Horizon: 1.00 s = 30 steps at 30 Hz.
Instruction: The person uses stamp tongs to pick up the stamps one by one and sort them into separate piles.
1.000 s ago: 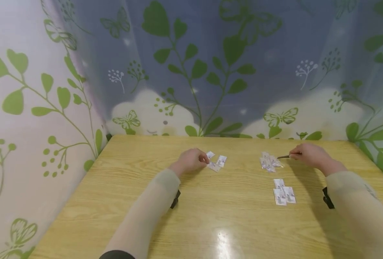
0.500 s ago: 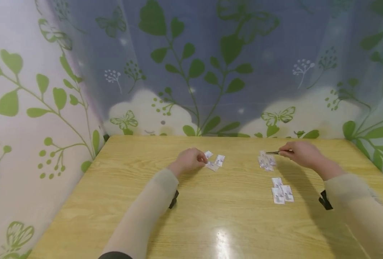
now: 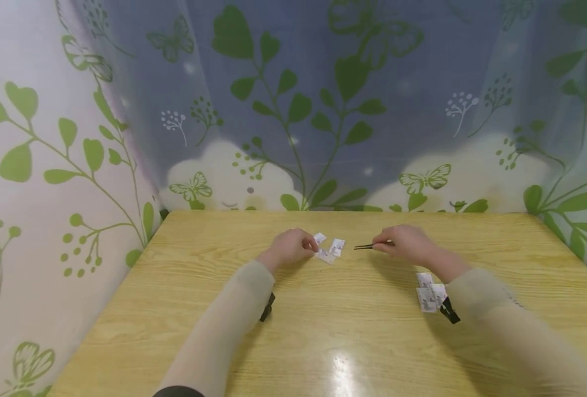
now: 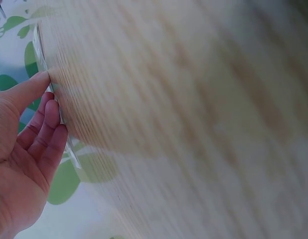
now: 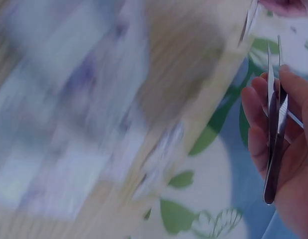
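My right hand (image 3: 409, 245) holds metal tweezers (image 3: 368, 246) over the far part of the table, with the tips pointing left. In the right wrist view, the tweezers (image 5: 273, 134) lie between thumb and fingers, their tips apart with nothing between them. My left hand (image 3: 291, 246) rests on the table, its fingertips at a group of small white printed packets (image 3: 337, 247). Seen from the left wrist, thumb and fingers of the left hand (image 4: 32, 134) reach down beside a thin packet edge. A second pile of packets is hidden behind the right hand in the head view.
Nearer on the right, several overlapping white printed packets (image 3: 426, 299) lie partly beside the right wrist strap (image 3: 449, 310). The wood-grain table (image 3: 214, 237) ends at a leaf-patterned curtain (image 3: 293, 110) at the back and left.
My right hand has swung left with the tweezers, from the right-hand pile toward the left group of packets. The left hand has stayed in place.
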Each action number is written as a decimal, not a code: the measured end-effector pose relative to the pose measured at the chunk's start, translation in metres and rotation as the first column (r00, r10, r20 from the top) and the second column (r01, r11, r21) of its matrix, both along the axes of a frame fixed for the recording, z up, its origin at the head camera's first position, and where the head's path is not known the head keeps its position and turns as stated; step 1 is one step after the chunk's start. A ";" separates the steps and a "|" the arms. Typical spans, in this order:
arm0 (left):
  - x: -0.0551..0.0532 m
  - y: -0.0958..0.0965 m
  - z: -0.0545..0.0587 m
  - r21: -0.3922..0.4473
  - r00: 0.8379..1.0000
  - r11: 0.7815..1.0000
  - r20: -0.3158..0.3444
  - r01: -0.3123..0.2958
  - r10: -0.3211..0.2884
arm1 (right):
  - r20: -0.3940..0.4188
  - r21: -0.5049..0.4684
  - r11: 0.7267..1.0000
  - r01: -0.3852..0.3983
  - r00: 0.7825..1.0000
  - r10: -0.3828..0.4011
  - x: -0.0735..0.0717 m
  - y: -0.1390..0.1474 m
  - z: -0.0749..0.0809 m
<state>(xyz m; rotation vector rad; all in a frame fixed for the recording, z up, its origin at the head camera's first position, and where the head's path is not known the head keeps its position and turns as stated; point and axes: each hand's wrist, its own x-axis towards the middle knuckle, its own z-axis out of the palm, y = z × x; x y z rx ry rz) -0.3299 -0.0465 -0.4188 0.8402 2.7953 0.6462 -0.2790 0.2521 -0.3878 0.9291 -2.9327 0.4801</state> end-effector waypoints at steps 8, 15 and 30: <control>0.000 0.001 0.001 0.003 1.000 1.000 -0.001 0.015 -0.015 | 0.044 0.032 0.998 -0.046 0.998 0.044 -0.005 -0.029 -0.009; -0.001 0.002 0.000 0.000 1.000 1.000 0.013 0.012 -0.012 | 0.076 0.055 0.998 -0.036 0.997 0.032 -0.006 -0.035 -0.013; -0.001 -0.001 -0.001 -0.016 1.000 1.000 0.010 0.001 -0.001 | 0.092 0.054 0.998 -0.036 0.995 0.031 -0.012 -0.042 -0.018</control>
